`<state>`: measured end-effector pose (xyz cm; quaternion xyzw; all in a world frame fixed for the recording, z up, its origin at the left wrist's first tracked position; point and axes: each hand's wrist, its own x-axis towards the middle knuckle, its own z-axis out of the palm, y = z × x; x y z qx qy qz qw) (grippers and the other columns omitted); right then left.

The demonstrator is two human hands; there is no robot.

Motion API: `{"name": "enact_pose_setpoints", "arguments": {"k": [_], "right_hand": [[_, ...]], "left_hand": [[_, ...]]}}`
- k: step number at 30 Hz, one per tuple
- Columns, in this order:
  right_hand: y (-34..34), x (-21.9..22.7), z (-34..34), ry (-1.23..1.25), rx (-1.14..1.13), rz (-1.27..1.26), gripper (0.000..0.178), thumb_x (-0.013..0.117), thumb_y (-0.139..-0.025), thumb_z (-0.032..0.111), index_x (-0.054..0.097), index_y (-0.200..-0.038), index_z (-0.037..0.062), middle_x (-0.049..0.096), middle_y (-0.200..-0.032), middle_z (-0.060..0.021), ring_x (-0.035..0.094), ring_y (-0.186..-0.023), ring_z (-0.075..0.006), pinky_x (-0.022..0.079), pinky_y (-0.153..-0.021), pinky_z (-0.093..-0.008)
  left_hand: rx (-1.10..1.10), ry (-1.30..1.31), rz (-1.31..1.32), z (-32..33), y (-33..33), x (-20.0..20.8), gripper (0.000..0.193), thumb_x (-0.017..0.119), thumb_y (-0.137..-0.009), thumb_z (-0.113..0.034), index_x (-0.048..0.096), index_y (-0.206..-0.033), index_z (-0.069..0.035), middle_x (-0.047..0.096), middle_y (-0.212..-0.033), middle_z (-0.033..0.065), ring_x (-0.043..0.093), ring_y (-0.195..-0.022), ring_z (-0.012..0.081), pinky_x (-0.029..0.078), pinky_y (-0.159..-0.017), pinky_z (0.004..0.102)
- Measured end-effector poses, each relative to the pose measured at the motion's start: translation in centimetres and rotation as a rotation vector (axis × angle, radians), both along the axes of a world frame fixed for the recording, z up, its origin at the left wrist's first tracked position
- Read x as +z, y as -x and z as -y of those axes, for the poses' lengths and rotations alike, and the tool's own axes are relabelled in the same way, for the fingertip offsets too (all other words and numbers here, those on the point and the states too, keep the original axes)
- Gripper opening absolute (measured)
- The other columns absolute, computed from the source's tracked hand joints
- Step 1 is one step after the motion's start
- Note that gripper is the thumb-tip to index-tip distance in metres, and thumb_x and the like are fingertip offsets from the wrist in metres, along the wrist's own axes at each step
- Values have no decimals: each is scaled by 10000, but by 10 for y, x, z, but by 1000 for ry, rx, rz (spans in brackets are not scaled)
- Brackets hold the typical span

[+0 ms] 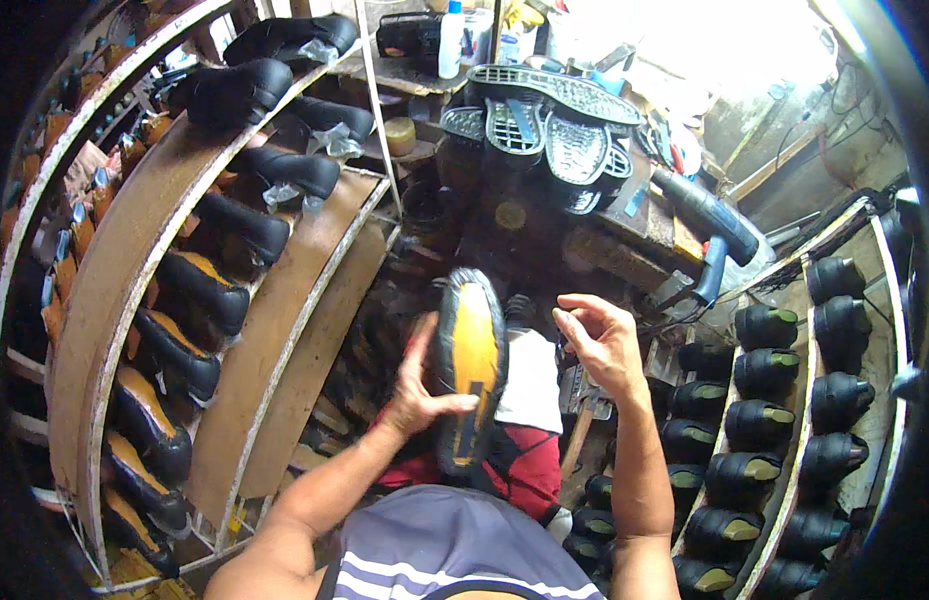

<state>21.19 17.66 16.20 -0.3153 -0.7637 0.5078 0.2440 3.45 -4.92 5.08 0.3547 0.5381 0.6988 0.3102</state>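
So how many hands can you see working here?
2. The left hand grips the black shoe, thumb across its underside and some fingers hidden behind it. The right hand is raised to the shoe's right, apart from it.

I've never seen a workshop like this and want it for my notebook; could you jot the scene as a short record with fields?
Left hand: holding a shoe, its yellow bottom facing the camera
Right hand: raised, apart from the shoe; whether it pinches anything is unclear
Left side: dark shoes on tan shelves
Right side: rows of black shoes
Ahead: pile of patterned soles; grey tool with blue handle
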Motion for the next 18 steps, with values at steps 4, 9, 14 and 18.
{"name": "enact_pose_setpoints", "arguments": {"k": [4, 9, 14, 18], "right_hand": [[-5, 48, -7, -108, 101, 73, 280, 806, -1001, 140, 757, -1243, 7, 695, -798, 23, 573, -673, -35, 484, -597, -242], [-52, 64, -41, -375, 62, 227, 349, 871, -925, 180, 768, -1206, 0, 740, -797, -70, 648, -686, -87, 544, -641, -284], [-106, 57, -159, -720, -824, 167, 387, 839, -929, 337, 796, -1131, 9, 780, -865, -166, 742, -801, -260, 586, -783, -384], [-129, 19, -244, -547, -837, 370, 619, 813, -864, 615, 816, -983, 8, 790, -918, -207, 750, -846, -336, 574, -843, -446]], "left_hand": [[-192, 332, -161, -15, -24, -13, 1274, 1007, -720, -238, 202, -1677, 11, 505, -1579, 211, 500, -1474, 324, 384, -1259, 441], [-330, 526, -472, -51, 75, 55, 506, 938, -840, -281, 741, -1176, 42, 772, -1033, 138, 763, -961, 225, 615, -844, 389], [444, -75, -842, -214, 206, 182, 559, 920, -852, -353, 745, -1205, 43, 802, -1096, 210, 785, -1028, 233, 626, -865, 367], [262, 190, -1102, -337, 267, 209, 1337, 943, -613, -707, 418, -1649, -44, 489, -1611, 325, 487, -1513, 412, 414, -1252, 475]]}}
